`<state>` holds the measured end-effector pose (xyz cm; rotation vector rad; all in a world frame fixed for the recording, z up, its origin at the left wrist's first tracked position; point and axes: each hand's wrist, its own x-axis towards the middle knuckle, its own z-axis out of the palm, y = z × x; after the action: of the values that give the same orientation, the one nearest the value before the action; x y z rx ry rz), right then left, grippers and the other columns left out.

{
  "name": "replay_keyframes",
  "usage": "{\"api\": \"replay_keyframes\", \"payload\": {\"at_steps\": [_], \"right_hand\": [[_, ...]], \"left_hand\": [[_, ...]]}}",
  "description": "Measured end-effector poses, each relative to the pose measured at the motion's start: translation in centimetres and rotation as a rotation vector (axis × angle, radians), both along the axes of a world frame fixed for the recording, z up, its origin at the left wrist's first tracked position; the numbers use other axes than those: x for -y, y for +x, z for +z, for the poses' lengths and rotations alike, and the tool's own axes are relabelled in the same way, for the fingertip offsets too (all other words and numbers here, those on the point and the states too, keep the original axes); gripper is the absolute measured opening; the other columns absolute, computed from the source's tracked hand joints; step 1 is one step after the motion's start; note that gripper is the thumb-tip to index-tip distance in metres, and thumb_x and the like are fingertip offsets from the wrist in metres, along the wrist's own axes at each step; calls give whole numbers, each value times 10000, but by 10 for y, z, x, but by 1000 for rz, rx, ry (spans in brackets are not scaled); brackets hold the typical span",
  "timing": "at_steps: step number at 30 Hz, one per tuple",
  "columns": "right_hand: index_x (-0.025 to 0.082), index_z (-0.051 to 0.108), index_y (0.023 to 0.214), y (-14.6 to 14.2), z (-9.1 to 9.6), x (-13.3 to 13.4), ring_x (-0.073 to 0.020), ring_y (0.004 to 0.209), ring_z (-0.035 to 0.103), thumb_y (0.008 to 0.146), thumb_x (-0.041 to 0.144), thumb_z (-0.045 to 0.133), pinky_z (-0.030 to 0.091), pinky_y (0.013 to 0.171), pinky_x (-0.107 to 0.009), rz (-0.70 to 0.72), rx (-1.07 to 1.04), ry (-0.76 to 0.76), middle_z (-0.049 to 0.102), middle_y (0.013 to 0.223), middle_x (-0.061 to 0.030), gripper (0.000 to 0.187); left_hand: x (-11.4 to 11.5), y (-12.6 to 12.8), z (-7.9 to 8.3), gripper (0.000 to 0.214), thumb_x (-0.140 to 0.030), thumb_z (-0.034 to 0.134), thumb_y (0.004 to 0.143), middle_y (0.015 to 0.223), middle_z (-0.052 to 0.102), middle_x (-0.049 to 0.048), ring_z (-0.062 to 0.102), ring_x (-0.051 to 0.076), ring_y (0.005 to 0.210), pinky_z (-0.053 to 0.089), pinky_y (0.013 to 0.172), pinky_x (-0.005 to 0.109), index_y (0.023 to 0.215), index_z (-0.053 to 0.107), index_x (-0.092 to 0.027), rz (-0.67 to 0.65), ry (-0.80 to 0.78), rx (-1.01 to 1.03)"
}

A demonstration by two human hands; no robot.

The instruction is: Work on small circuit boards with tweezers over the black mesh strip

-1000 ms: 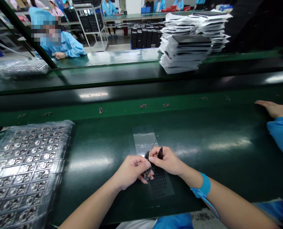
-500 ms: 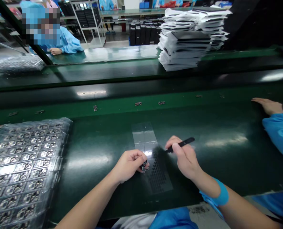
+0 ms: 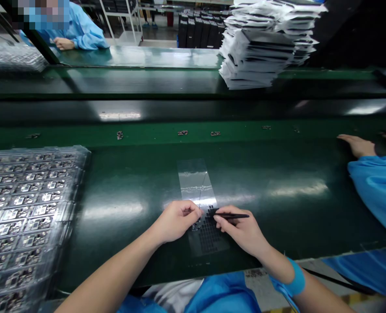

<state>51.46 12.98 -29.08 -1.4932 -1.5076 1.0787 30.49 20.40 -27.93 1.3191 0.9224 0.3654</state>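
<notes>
The person's left hand (image 3: 179,222) pinches a small circuit board (image 3: 196,225) with a thin wire (image 3: 199,195) rising from it, over the clear sheet's (image 3: 193,170) nine o'clock edge. The right hand (image 3: 243,230), at four o'clock from the sheet's middle, pinches black tweezers (image 3: 233,215), their tip at the twelve o'clock end of the black squares (image 3: 209,239); whether they grip one cannot be told. Board-filled trays (image 3: 84,158) lie at nine o'clock, a co-worker's hand (image 3: 358,145) between two and three.
</notes>
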Motion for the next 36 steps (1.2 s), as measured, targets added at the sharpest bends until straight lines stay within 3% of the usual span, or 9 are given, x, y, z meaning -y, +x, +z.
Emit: {"api": "replay_keyframes", "payload": {"at_steps": [6,27,31,36], "right_hand": [[185,681,836,-3,3,-3,-185,602,647,867,227,608,504,538,-266,-9,128,143,685,728,-27,90],[170,664,817,-3,-5,-2,-154,466,587,867,314,626,481,451,-243,-67,-5,-47,630,598,-10,158],[173,673,818,-4,-3,-2,-162,485,585,867,314,631,483,472,-256,-63,48,0,626,590,-12,155],[172,666,812,-4,-1,-3,-159,456,585,869,343,635,490,443,-249,-76,-30,-49,616,562,-3,183]], "left_hand": [[-1,1,0,279,-408,572,844,825,713,57,652,180,799,489,717,266,813,691,-157,7,2,4],[-1,2,-1,245,-357,557,851,903,725,70,659,183,853,490,756,269,806,683,-153,-4,-18,1],[0,2,-1,258,-371,554,851,890,724,70,661,188,847,493,743,274,803,683,-152,0,-17,0],[0,2,-1,258,-371,562,847,890,725,75,663,198,870,497,761,285,806,687,-150,4,-22,-13]]}}
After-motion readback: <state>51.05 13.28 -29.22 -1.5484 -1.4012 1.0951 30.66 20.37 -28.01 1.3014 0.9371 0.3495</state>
